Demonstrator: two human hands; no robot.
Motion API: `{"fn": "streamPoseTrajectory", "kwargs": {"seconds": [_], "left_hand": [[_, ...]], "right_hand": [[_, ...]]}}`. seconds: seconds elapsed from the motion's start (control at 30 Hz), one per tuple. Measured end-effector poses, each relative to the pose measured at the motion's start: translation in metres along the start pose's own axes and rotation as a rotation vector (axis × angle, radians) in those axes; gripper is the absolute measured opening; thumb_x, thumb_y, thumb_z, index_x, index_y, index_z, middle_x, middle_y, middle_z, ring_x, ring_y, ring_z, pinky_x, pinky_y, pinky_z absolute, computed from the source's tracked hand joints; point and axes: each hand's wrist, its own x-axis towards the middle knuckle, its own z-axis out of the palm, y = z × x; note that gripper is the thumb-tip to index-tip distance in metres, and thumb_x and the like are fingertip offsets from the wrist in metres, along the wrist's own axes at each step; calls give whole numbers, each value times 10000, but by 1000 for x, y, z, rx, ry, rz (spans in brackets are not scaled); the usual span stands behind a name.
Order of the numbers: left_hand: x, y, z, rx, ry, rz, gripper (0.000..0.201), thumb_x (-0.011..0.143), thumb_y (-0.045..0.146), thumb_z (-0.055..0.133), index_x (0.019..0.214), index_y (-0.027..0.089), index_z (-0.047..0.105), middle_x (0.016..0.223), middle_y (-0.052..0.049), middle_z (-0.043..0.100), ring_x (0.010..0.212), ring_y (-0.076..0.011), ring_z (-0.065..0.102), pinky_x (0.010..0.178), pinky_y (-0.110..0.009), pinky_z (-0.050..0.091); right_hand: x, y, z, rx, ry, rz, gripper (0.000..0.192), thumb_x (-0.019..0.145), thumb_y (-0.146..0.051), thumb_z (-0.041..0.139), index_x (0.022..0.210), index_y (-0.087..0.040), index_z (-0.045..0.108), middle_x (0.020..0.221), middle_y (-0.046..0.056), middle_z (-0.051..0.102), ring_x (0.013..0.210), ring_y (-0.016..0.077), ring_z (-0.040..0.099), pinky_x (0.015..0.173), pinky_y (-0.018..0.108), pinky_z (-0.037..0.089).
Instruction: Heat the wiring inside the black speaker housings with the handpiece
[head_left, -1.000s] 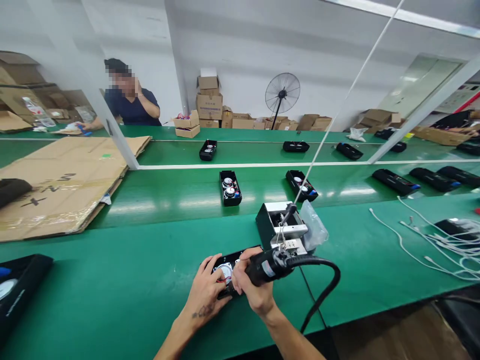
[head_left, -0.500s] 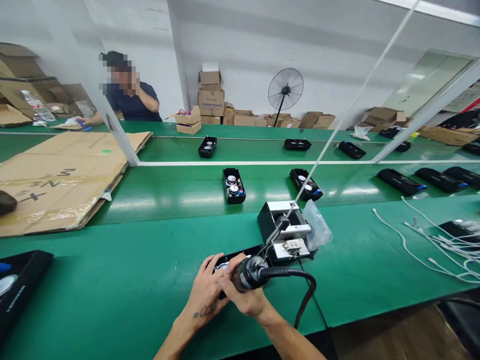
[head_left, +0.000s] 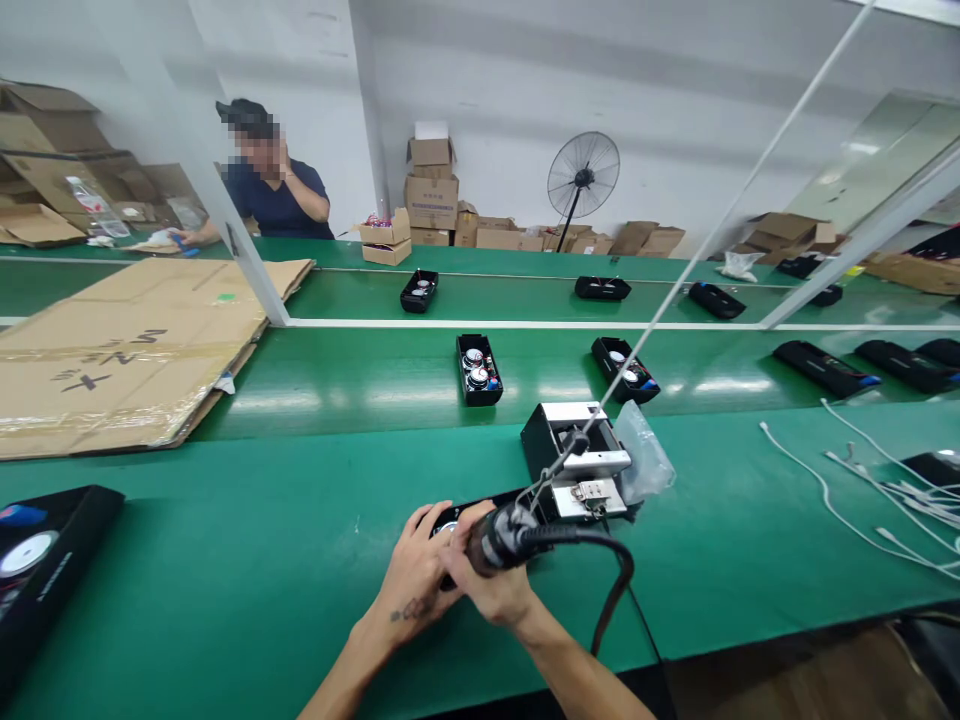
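Observation:
My right hand (head_left: 499,598) is wrapped round an electric screwdriver (head_left: 491,545), which hangs from a cord and points down. Under it lies a black speaker case (head_left: 491,499) with a round silver speaker (head_left: 448,527) partly showing. Fingers of my left hand (head_left: 414,572) bend over the case's left end and grip it, its thumb close to the tool. The screwdriver's tip and most of the case are hidden by my hands. Just beyond stands a black and silver metal box, probably a screw feeder (head_left: 592,456), with a clear plastic bag (head_left: 643,455) beside it.
Open speaker cases (head_left: 480,395) lie on the green conveyor (head_left: 360,385). Another case (head_left: 71,560) sits at left, near flattened cardboard (head_left: 150,300). White cables (head_left: 817,482) lie at right. The tool's black cable (head_left: 619,590) loops beside my right arm. A person (head_left: 277,195) sits across.
The view has shifted slightly left, so the scene sits a little further right. Both hands keep their hold, and the screwdriver stays over the speaker case, with its tilt slightly changed.

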Motion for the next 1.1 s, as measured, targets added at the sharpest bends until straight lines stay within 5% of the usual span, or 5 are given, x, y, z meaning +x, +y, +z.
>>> {"fn": "streamPoseTrajectory", "kwargs": {"seconds": [0.2,0.5,0.63,0.77,1.1], "left_hand": [[28,-22,-29,-188,-215,-97,300,665,400,1015,789,276,771,1049,-34,757,1459,-393,551,1215,-579,421],[87,-60,-61,-434,-520,-264,410,620,532,946,676,219,688,1023,13,727,871,-197,705,756,-268,518],[92,-64,-64,-479,-559,-322,430,626,578,911,679,216,685,1036,13,721,867,-194,669,756,-273,487],[91,-69,-60,-486,-562,-329,428,627,571,912,680,214,681,1033,13,726,890,-203,673,767,-277,491],[20,-39,-12,-169,-324,-63,308,649,344,980,849,260,763,1082,-29,738,1490,-420,493,1289,-588,337]], "right_hand": [[30,-43,-51,231,373,-50,340,918,-450,814,1102,-305,567,561,-149,460,415,114,442,456,273,442],[12,-24,-185,-452,673,206,503,670,-550,939,982,-246,687,595,-59,611,495,203,535,510,360,427],[-1,1,-198,-617,707,215,579,694,-576,893,1096,-209,696,896,62,744,804,320,721,774,483,592],[-17,18,-177,-932,853,-164,792,858,-533,806,1505,-156,548,1482,239,583,1386,452,582,1162,647,488],[-45,65,-77,-1095,-204,-601,319,915,-316,778,1213,-223,713,1123,79,769,1005,282,694,886,419,607]]}}
